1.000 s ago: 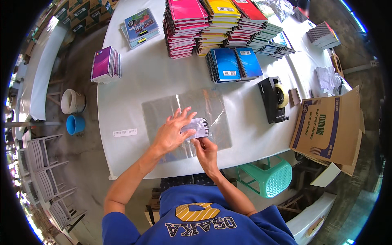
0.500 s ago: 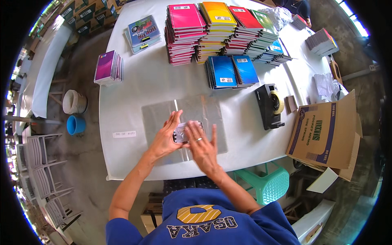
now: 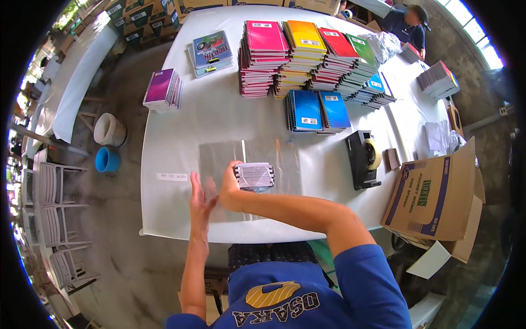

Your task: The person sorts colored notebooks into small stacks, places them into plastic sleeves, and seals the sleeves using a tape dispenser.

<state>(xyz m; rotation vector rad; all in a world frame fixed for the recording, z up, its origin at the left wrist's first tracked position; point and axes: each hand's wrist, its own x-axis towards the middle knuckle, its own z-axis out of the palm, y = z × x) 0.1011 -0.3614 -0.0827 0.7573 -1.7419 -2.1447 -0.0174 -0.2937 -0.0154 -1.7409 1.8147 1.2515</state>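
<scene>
A small bundle of spiral notebooks (image 3: 255, 175) shows pale page edges and dark spiral ends. Clear, shiny plastic appears wrapped around it. My right hand (image 3: 230, 185) reaches across from the right and is closed on the bundle's left end, its fingers partly hidden behind it. To the left, my left hand (image 3: 201, 196) is apart from the bundle, fingers stretched out and slightly blurred, holding nothing. Beneath both hands lie clear plastic sheets (image 3: 216, 156) on the white table (image 3: 164, 145).
Stacks of pink notebooks (image 3: 266, 35), yellow notebooks (image 3: 303, 35) and blue notebooks (image 3: 305, 109) stand farther back. Purple notebooks (image 3: 159, 88) sit at left. A black tape dispenser (image 3: 359, 162) and an open cardboard box (image 3: 422, 197) are at right. Another person (image 3: 405, 27) is far right.
My right hand has moved from the bundle's top to its left end, its arm now crossing over. My left hand has left the bundle and dropped down and left. The view has shifted slightly.
</scene>
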